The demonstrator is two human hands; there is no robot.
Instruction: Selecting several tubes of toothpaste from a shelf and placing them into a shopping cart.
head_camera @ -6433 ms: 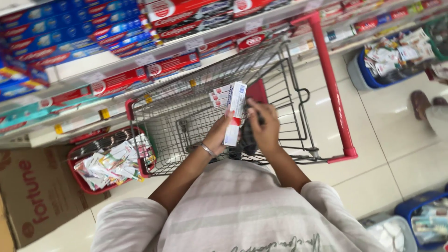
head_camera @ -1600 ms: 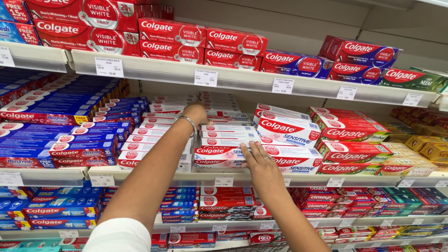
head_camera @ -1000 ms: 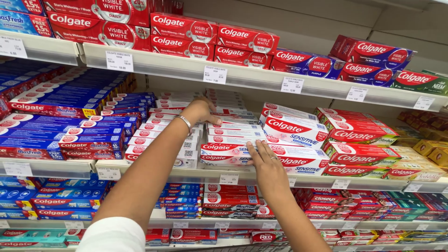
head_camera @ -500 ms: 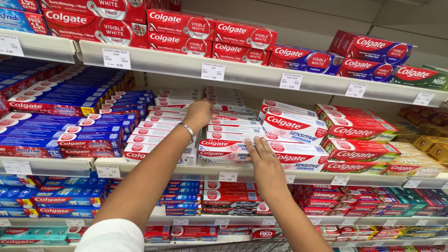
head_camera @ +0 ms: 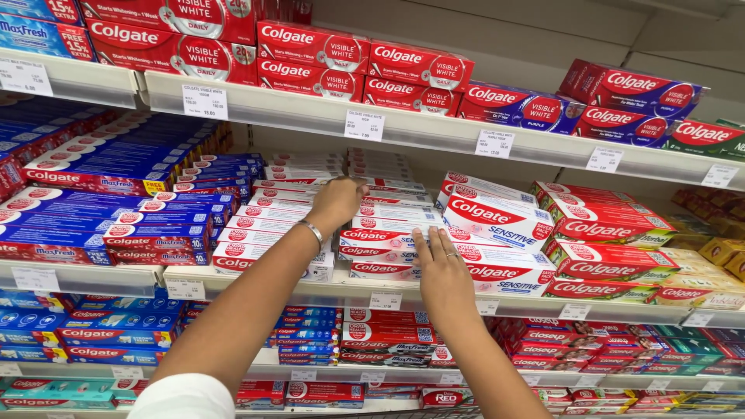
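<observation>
Toothpaste boxes, white with red bands, lie stacked flat in the middle of the centre shelf, and both hands are on that stack. Left hand reaches over the top of the pile, fingers curled down onto an upper box near the back; whether they pinch it or only rest there I cannot tell. A thin metal bangle circles that wrist. Right hand, wearing a ring, lies flat with fingers spread and straight, pressing against the front ends of the lower boxes at the shelf edge, clasping nothing.

Just right of the stack sit larger white and red boxes, and beyond those a pile of red boxes. To the left, rows of blue boxes fill the same shelf. Overhead, the upper shelf carries red cartons with white price tags clipped along its front. Below, more small red and blue boxes pack the lower shelves.
</observation>
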